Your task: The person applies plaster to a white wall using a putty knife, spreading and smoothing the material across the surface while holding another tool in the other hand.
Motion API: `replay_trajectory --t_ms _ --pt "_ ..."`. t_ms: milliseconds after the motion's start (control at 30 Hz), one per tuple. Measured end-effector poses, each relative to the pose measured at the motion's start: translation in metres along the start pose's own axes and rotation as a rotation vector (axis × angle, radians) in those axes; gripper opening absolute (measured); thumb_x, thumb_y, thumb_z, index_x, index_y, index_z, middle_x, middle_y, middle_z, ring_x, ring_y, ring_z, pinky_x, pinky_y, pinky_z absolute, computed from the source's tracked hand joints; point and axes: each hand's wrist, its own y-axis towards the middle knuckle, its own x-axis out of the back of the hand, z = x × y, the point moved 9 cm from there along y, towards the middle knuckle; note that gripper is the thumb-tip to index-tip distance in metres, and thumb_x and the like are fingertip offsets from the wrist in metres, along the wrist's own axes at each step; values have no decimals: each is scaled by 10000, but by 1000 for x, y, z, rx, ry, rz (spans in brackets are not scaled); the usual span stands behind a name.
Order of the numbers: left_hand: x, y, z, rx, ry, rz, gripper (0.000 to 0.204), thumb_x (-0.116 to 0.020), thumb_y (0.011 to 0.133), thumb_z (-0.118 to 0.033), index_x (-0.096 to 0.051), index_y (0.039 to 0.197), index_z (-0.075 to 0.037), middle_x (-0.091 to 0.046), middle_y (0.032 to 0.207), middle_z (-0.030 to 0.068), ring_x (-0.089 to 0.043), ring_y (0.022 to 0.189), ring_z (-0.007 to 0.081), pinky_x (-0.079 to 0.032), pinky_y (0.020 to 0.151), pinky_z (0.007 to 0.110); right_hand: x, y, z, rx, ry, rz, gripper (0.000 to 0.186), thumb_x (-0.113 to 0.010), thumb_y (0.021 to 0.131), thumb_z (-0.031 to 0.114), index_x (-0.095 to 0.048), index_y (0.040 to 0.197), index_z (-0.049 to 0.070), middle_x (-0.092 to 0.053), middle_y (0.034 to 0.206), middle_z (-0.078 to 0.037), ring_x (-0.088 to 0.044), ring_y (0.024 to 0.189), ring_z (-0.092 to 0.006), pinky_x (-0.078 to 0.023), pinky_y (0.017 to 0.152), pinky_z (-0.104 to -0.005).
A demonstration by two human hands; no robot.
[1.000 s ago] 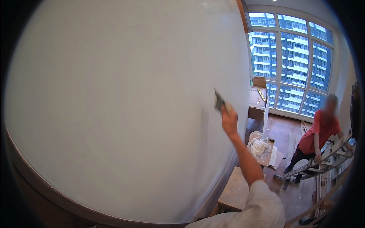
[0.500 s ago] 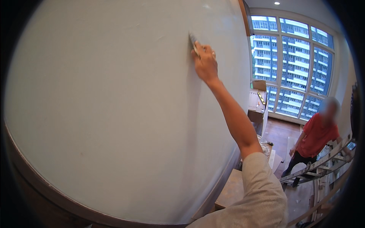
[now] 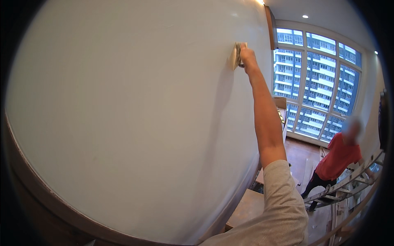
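My right arm stretches up and to the right across a pale, smooth wall [image 3: 135,123]. At its end my right hand [image 3: 248,57] is closed around a putty knife [image 3: 237,58]. The knife's broad blade lies on or very near the wall, toward its right side; exact contact cannot be made out. Most of the handle is hidden by my fingers. A long soft shadow runs down the wall below the hand. Faint short marks show on the wall's upper part. My left hand is out of view.
Dark brown trim [image 3: 45,192] borders the wall's lower edge. A brown board or box top [image 3: 246,207] lies low beside my sleeve. On the right, a person in a red shirt [image 3: 336,158] stands at a metal ladder [image 3: 349,180]. Large windows [image 3: 316,78] fill the far end.
My right hand has moved right along the wall with the putty knife and turned, so the blade's broad face shows. The view has shifted slightly. The other person leans more toward the ladder.
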Motion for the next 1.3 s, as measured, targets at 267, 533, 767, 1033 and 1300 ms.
replay_trajectory --t_ms 267,533,767,1033,1300 --pt "-5 2 -25 -23 83 36 322 -698 926 -319 -597 974 -17 -625 972 220 -609 854 454 -496 694 547 -28 -71 144 355 -22 2 632 -347 1042 519 -608 1307 7 -609 1295 -258 -568 1216 -432 -414 1056 -501" --pt "4 6 -16 182 -135 15 340 -711 922 -339 -593 941 -20 -607 912 195 -573 711 343 -462 588 439 -65 -258 283 970 -206 -221 439 -556 1000 388 -618 1194 -1 -601 1174 -230 -600 1094 -461 -519 903 -534" --pt "-19 26 -24 441 -929 -42 398 -722 920 -392 -611 987 -16 -621 941 176 -602 700 312 -510 594 416 -37 -349 222 1496 -237 -320 258 -666 853 73 -667 1110 90 -677 901 -89 -684 845 -309 -556 718 -429" --pt "0 1 -16 135 -144 -15 418 -613 981 -453 -599 921 -39 -628 949 204 -627 756 346 -510 617 451 -1 -92 64 244 -422 -198 479 -385 1062 456 -660 1253 114 -692 1193 -172 -645 1128 -400 -496 957 -528" --pt "-6 26 -43 78 -192 11 469 -506 1026 -473 -554 878 -31 -548 894 195 -525 643 342 -431 536 487 -50 -279 192 1084 -258 -318 321 -620 972 254 -654 1264 125 -649 1098 -124 -662 979 -371 -563 815 -461"
